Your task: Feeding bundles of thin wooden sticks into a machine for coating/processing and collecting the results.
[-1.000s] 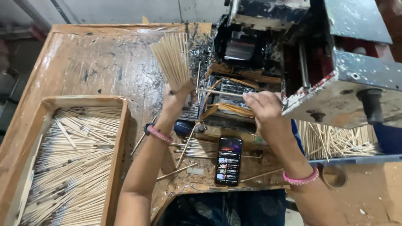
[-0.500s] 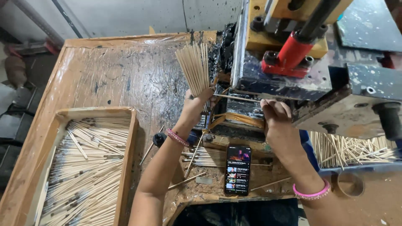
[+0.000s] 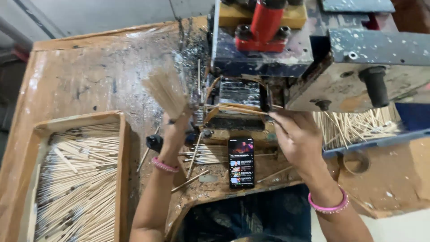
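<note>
A fanned bundle of thin bamboo sticks [image 3: 165, 89] stood up out of the person's left hand [image 3: 176, 130], its tips blurred and spread wide above the stained wooden workbench [image 3: 85, 76]. The fingers of that hand were curled tight around the bundle's lower end, just left of the machine's feed opening. The right hand [image 3: 296, 136] lay close by on the other side, fingers bent and pinched on a single stick [image 3: 233, 108] that ran level across the mouth of the machine [image 3: 340, 58]; how firmly it pressed I could not tell. Both wrists wore pink bangles.

Between the two forearms a smartphone [image 3: 240, 162] lay flat on the grimy ledge, its screen lit. Loose sticks [image 3: 204, 154] were scattered just left of it, some crossing one another. The machine itself loomed over the hands, blue-grey and paint-chipped, with a red cylinder [image 3: 265, 22] on a yellow block at its top and a black knob [image 3: 375, 85] jutting from its side.

To the right, under the machine's body, a heap of pale sticks [image 3: 354, 125] filled a blue tray. Well to the left, a wooden tray [image 3: 122, 170] held a thick layer of dark-coated sticks [image 3: 76, 183].
</note>
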